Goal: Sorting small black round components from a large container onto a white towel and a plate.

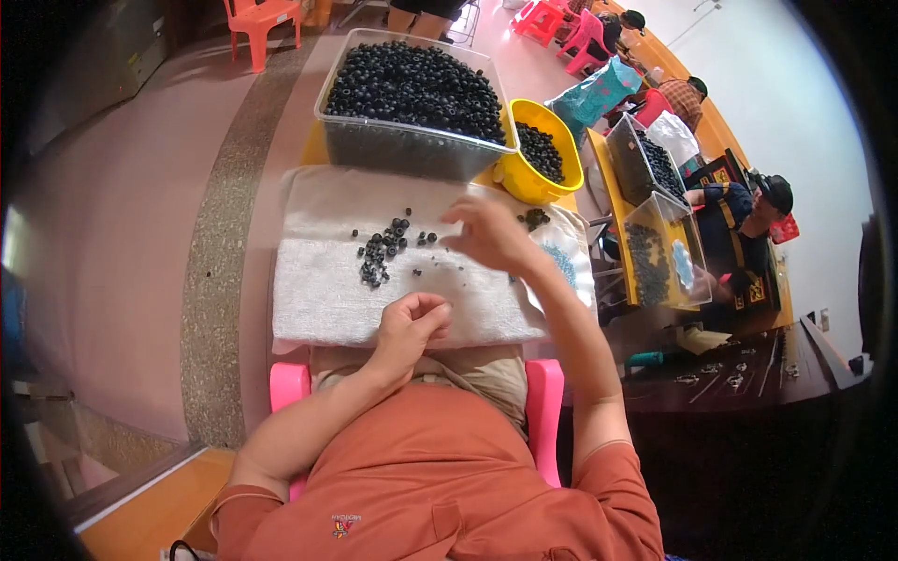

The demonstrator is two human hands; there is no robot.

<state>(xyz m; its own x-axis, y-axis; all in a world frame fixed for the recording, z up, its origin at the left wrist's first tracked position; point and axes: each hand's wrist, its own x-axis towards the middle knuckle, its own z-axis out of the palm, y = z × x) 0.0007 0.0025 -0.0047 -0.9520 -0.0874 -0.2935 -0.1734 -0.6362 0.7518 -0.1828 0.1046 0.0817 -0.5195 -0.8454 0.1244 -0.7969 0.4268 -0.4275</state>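
My left hand (412, 329) rests at the near edge of a white cloth (309, 304), thumb and fingers pinched together; what they hold, if anything, is hidden. Over the right half of the cloth hovers my right hand (488, 232), its fingers smeared by motion, so their grip is unclear. A loose pile of small black rounded pieces (377, 254) lies mid-cloth, left of my right hand, with tiny dark bits scattered between the hands. Under my right forearm, a white sheet (578, 248) carries a patch of small light-blue bits (559, 264) and a few dark pieces (534, 218).
Beyond the cloth stand a large clear bin (402, 150) heaped with black pieces and a yellow basin (528, 187) holding more. Pink chair arms (544, 411) flank me. At right, a person (739, 210) sits by another table with clear bins (645, 168). An orange chair (260, 26) stands far left.
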